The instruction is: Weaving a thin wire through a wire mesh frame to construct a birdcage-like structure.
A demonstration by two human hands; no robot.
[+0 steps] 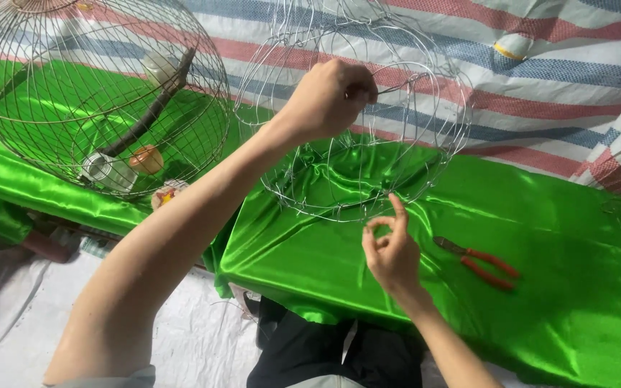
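Right arm: your right forearm rises from the lower edge, and your right hand (393, 251) is raised just outside the near rim of the wire frame (357, 118).
Right grip: thumb and forefinger curl towards each other with the forefinger pointing up at the rim; whether a fine wire lies between them cannot be told.
Left arm: your long left forearm runs diagonally up from the lower left, wrist bent, with your left hand (328, 97) high against the frame.
Left grip: closed, pinching a thin wire strand (400, 85) that pokes out to the right of your fingers.
Wire frame: unfinished, dome-shaped, thin silvery wire in hoops and ribs, open-meshed; it stands on the bench (540, 237) between your two grips.
Bench cover: glossy green satin, wrinkled and bright.
Pliers (479, 262): red-handled, lying flat on the satin just right of your right grip.
Finished cage (98, 93): round, close-barred wire, left of your left grip, with a dark perch and small cups inside.
Backdrop: striped woven tarpaulin (540, 72) in red, blue and white beyond the frame.
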